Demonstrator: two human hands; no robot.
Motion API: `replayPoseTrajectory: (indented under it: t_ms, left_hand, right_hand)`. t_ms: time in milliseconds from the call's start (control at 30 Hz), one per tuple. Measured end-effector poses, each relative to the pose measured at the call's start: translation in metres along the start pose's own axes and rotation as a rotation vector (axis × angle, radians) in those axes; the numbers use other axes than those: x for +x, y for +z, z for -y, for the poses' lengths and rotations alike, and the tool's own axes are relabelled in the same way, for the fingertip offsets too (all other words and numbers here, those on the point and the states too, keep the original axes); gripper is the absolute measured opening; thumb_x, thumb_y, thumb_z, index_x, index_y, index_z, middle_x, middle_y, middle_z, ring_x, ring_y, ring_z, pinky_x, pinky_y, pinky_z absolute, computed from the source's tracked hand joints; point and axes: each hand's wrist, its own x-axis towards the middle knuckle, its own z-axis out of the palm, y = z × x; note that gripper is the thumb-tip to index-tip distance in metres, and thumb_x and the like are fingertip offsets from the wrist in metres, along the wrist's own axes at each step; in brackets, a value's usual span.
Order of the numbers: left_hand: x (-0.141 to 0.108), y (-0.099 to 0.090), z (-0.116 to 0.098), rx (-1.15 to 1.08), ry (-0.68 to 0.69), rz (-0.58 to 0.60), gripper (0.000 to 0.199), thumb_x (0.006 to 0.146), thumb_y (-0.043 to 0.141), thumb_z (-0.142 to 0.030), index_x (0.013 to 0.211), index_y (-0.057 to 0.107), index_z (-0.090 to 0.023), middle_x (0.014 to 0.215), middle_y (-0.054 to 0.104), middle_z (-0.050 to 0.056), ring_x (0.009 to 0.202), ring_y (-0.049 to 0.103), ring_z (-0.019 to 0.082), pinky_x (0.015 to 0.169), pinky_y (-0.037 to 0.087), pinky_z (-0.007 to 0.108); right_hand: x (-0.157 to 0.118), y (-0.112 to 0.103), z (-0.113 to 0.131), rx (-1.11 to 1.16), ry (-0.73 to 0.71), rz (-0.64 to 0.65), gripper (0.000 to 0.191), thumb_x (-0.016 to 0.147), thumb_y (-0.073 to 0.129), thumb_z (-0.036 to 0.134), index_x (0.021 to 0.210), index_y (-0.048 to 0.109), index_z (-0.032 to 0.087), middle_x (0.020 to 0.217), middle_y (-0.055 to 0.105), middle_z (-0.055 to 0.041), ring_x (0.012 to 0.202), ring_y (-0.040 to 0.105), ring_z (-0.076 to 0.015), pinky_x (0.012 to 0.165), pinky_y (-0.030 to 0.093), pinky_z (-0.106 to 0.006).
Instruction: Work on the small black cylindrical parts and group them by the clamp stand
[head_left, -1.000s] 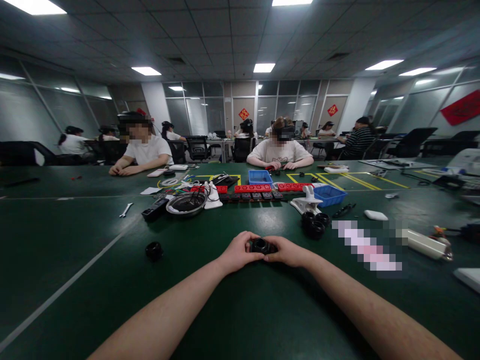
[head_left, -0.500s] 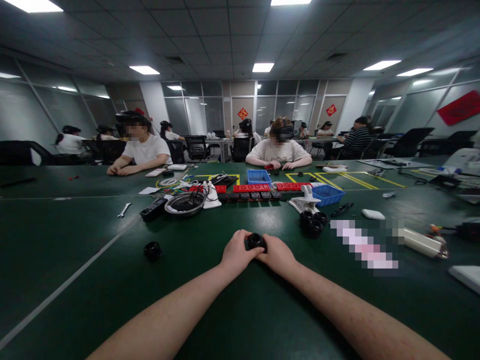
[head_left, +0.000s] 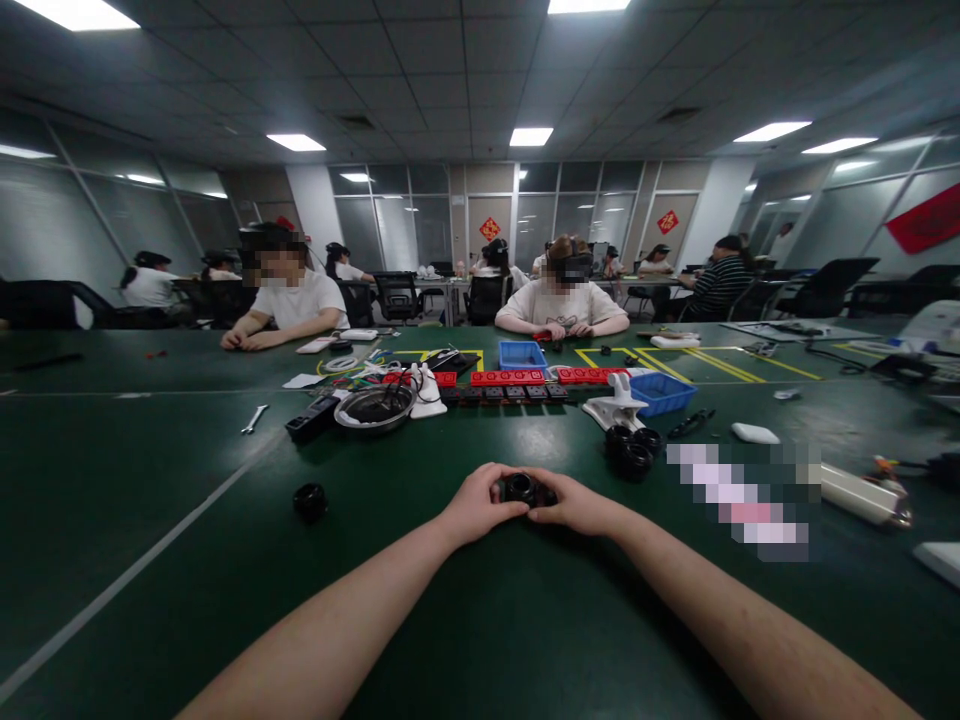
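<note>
Between my two hands is a small black round part [head_left: 520, 488] with a hole in its top, at or just above the green table. My left hand [head_left: 480, 506] curls round its left side, thumb at the front and fingers behind. From the right, my right hand [head_left: 576, 500] reaches its fingers to the back of the part, with the thumb near its front. A dark gap shows under the right palm, and I cannot tell whether anything else is in it. A similar black round part [head_left: 310, 501] lies alone to the left; several more black round parts [head_left: 631, 455] stand grouped to the right.
Across the table [head_left: 375, 620] stretch red socket strips [head_left: 508, 378], with a metal bowl [head_left: 375, 410], blue bins [head_left: 664, 393] and a white clamp stand [head_left: 616, 405] close by. A wrench [head_left: 255, 419] lies left; a cream cylinder [head_left: 862, 493] lies right. Two people sit opposite.
My right hand has shifted slightly right and its fingers have spread more round the black part. The whole view has moved a little; the part stays between my hands.
</note>
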Motion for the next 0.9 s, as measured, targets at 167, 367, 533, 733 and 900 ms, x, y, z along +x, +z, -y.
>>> replayPoseTrajectory:
  t_ms: [167, 367, 533, 733, 900]
  left_hand:
    - [0.0, 0.0, 0.002, -0.021, 0.007, 0.026, 0.038, 0.06, 0.063, -0.028, 0.095, 0.053, -0.017, 0.083, 0.048, 0.001, 0.055, 0.039, 0.006, 0.05, 0.034, 0.019]
    - [0.0, 0.001, 0.003, -0.028, 0.011, 0.032, 0.039, 0.059, 0.064, -0.029, 0.095, 0.054, -0.016, 0.082, 0.048, 0.001, 0.054, 0.039, 0.006, 0.05, 0.034, 0.019]
    - [0.0, 0.002, 0.002, 0.006, -0.03, 0.011, 0.042, 0.057, 0.065, -0.034, 0.093, 0.054, -0.016, 0.08, 0.048, 0.0, 0.053, 0.039, 0.007, 0.049, 0.033, 0.019]
    - [-0.002, 0.011, -0.001, 0.146, -0.098, -0.131, 0.039, 0.052, 0.068, -0.034, 0.084, 0.054, -0.017, 0.078, 0.049, 0.0, 0.065, 0.047, 0.012, 0.056, 0.035, 0.022]
    - [-0.003, 0.018, -0.004, 0.229, -0.184, -0.249, 0.037, 0.055, 0.065, -0.038, 0.082, 0.052, -0.017, 0.082, 0.051, 0.002, 0.073, 0.049, 0.016, 0.059, 0.036, 0.024]
  right_hand:
    - [0.002, -0.001, -0.004, 0.028, 0.038, 0.044, 0.039, 0.066, 0.056, 0.02, 0.104, 0.049, 0.016, 0.089, 0.056, -0.0018, 0.078, 0.05, -0.0153, 0.071, 0.039, -0.028]
    - [0.002, 0.0, -0.003, 0.026, 0.042, 0.06, 0.027, 0.065, 0.057, 0.021, 0.091, 0.053, 0.014, 0.074, 0.053, 0.0014, 0.066, 0.047, -0.0115, 0.061, 0.037, -0.023]
    - [0.002, -0.001, -0.001, -0.046, 0.071, 0.014, 0.026, 0.062, 0.059, 0.026, 0.084, 0.051, 0.014, 0.068, 0.049, 0.0028, 0.061, 0.044, -0.01, 0.054, 0.034, -0.021]
    - [0.006, 0.015, -0.004, -0.343, 0.138, -0.213, 0.033, 0.054, 0.065, 0.036, 0.07, 0.045, 0.016, 0.063, 0.047, 0.0028, 0.057, 0.041, -0.0097, 0.047, 0.027, -0.019]
    - [0.01, 0.031, -0.003, -0.538, 0.198, -0.377, 0.028, 0.06, 0.06, 0.038, 0.069, 0.046, 0.016, 0.068, 0.053, -0.0018, 0.059, 0.047, -0.0123, 0.049, 0.028, -0.021]
